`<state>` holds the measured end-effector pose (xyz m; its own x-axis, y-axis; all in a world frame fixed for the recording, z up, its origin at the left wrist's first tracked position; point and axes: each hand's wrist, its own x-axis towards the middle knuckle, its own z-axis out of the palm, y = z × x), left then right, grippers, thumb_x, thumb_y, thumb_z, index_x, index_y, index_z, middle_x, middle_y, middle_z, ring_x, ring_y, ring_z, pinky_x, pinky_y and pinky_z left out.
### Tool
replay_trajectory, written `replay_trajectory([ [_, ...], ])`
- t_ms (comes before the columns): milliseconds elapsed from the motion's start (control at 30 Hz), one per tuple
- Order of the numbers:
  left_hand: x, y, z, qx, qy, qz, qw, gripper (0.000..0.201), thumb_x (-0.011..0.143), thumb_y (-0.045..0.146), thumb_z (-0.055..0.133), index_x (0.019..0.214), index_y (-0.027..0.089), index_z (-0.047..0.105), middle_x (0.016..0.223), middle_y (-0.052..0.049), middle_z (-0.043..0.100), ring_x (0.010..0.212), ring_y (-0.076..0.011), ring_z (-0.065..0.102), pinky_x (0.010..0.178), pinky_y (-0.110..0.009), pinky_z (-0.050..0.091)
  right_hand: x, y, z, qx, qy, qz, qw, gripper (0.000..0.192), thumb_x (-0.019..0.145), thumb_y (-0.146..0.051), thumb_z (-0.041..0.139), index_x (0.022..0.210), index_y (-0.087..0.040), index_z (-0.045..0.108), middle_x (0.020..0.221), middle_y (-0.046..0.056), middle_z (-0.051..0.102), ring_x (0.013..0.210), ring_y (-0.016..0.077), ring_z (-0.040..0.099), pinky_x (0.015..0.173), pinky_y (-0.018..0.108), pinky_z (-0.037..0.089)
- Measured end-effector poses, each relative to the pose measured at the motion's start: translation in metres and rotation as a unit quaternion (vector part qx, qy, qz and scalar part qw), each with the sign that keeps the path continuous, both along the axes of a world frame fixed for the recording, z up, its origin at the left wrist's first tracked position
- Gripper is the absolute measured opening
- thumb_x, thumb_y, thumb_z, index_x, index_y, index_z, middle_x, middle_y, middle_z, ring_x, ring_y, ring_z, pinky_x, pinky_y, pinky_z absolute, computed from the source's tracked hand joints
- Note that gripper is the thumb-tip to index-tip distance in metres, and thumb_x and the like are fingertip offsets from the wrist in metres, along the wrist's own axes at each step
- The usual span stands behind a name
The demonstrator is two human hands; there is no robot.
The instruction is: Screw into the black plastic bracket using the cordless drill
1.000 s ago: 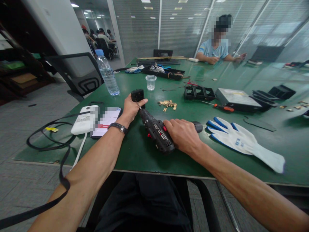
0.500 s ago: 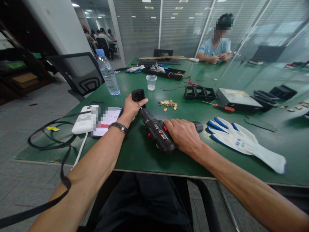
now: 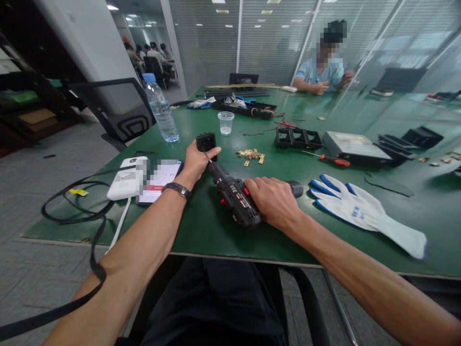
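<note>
My left hand [image 3: 195, 163] grips a small black socket block [image 3: 206, 142] standing on the green table [image 3: 201, 226]. My right hand [image 3: 274, 202] is wrapped around the handle of a black cordless drill [image 3: 234, 197] lying low over the table. The drill's bit points up-left and touches the block's lower right side by my left thumb. A pile of small brass parts [image 3: 250, 155] lies just right of the block.
A phone [image 3: 158, 180] and white power bank [image 3: 126, 179] lie left, with a black cable [image 3: 72, 211]. A water bottle [image 3: 162, 113], plastic cup [image 3: 225, 122], black frame [image 3: 297, 138], screwdriver [image 3: 329, 159], grey box [image 3: 353, 146] and white-blue glove [image 3: 360, 209] surround. A person sits at the far end.
My hands and the drill stay where they were. The person at the far end has shifted their hands.
</note>
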<state>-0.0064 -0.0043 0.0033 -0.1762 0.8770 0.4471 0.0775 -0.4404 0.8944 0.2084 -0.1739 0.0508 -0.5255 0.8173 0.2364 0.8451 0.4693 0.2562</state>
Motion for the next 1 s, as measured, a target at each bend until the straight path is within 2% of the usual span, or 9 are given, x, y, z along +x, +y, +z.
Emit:
replay_trajectory([
  [267, 0.0006, -0.0012, 0.0019, -0.004, -0.003, -0.002, 1.000, 0.052, 0.054, 0.036, 0.086, 0.095, 0.014, 0.063, 0.085, -0.003, 0.065, 0.074, -0.0145, 0.058, 0.068, -0.029, 0.051, -0.0001, -0.0003, 0.0012, -0.004, -0.004, -0.003, 1.000, 0.021, 0.089, -0.019, 0.049, 0.110, -0.018, 0.053, 0.091, 0.007, 0.065, 0.079, 0.0225, 0.059, 0.063, 0.033, 0.028],
  [1000, 0.0009, -0.0014, 0.0017, -0.003, 0.004, 0.007, 1.000, 0.050, 0.055, 0.037, 0.085, 0.093, 0.015, 0.062, 0.084, -0.003, 0.064, 0.075, -0.0153, 0.059, 0.070, -0.030, 0.051, 0.0006, -0.0005, 0.0001, 0.008, -0.003, 0.002, 1.000, 0.016, 0.090, -0.019, 0.047, 0.105, -0.019, 0.053, 0.088, 0.005, 0.064, 0.076, 0.0225, 0.059, 0.061, 0.033, 0.026],
])
